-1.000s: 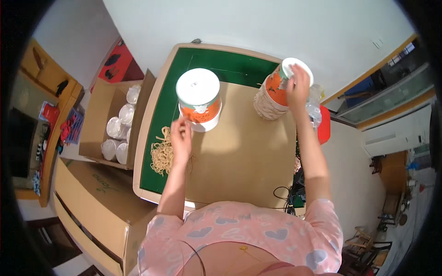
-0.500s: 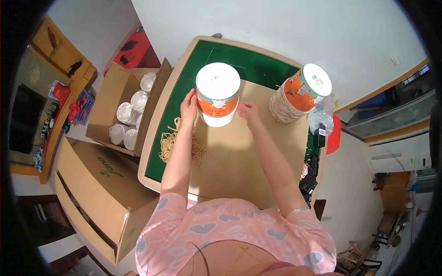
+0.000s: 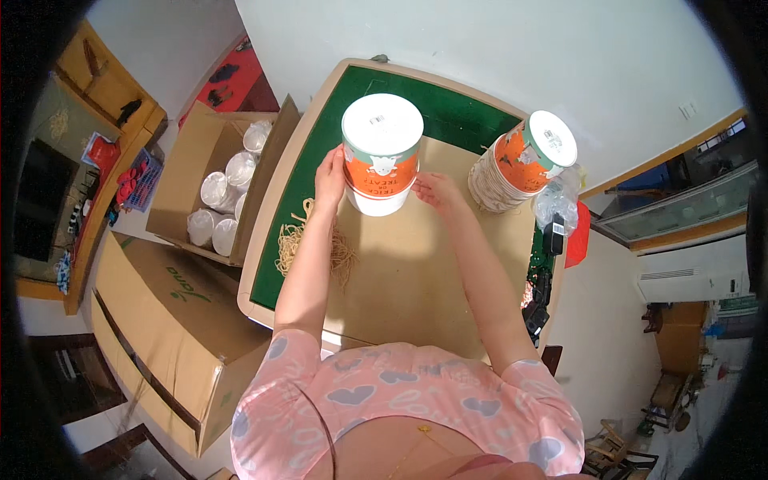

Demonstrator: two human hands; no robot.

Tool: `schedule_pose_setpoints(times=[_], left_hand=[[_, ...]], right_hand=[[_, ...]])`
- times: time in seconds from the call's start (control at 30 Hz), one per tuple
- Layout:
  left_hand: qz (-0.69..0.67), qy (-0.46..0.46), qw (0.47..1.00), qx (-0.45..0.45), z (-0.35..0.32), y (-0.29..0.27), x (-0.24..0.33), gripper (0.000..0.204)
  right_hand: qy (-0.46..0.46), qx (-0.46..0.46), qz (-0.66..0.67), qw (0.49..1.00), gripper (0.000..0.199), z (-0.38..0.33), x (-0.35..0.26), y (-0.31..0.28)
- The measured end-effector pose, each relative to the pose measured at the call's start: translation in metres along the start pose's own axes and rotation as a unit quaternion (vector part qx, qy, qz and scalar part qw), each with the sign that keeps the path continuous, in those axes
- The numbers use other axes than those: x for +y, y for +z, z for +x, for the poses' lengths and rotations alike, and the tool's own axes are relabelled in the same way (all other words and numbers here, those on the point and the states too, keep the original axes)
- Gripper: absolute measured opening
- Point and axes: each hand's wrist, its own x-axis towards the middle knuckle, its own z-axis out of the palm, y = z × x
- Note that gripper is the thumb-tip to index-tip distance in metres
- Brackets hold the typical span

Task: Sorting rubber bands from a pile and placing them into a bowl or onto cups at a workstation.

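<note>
Positioning appears to be in hand: orange bucket [image 3: 382,166] stands beyond and right of cord pile [image 3: 292,250]. Left hand [image 3: 329,178] flanks it, grip indeterminate; right hand [image 3: 438,192], fingers parted. Lifting requires two-sided contact.

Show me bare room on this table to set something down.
Widest patch: the brown sheet between the left forearm and right forearm. A narrower strip shows between the right forearm and the black devices. Bare green surface shows behind, between the left-hand tub and right-hand tub. Crowded: left side, tangled cord; right edge, black devices and clear bag.
</note>
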Motion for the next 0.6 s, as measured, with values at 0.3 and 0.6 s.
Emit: schedule_pose_setpoints(times=[0.3, 0.6], left_hand=[[-0.08, 0.133, 0.988, -0.002, -0.031, -0.014, 0.083, 0.039], [0.043, 0.103, 0.993, -0.032, -0.107, -0.091, 0.017, 0.025]], right_hand=[[-0.163, -0.145, 0.157, 0.963, 0.017, -0.048, -0.065, 0.027], [-0.213, -0.008, -0.084, 0.973, 0.011, -0.235, -0.045, 0.0]])
